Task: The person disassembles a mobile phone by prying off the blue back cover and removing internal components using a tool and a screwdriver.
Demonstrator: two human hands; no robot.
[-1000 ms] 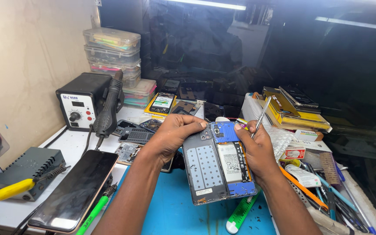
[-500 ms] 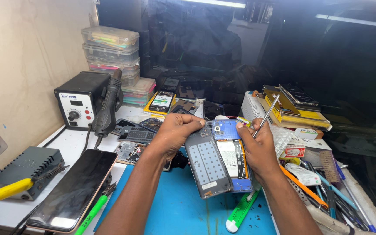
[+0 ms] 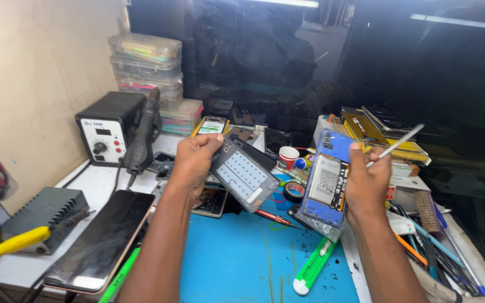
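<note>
While our left hand (image 3: pixel 195 160) grips the grey back panel (image 3: pixel 242 175) by its upper corner, our right hand (image 3: pixel 366 182) is closed around the opened blue phone body (image 3: pixel 328 182) and pinches metal tweezers (image 3: pixel 395 145). Both pieces hang above the blue mat (image 3: pixel 237 258); we judge it best to keep them level, with the tweezers clear of the battery. Half a second ago the two halves lay joined; now they are well apart.

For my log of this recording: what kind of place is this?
Most likely a phone repair bench. The left hand holds a detached grey panel, the right hand an opened blue phone, and a hot-air rework station stands beside them.
</note>
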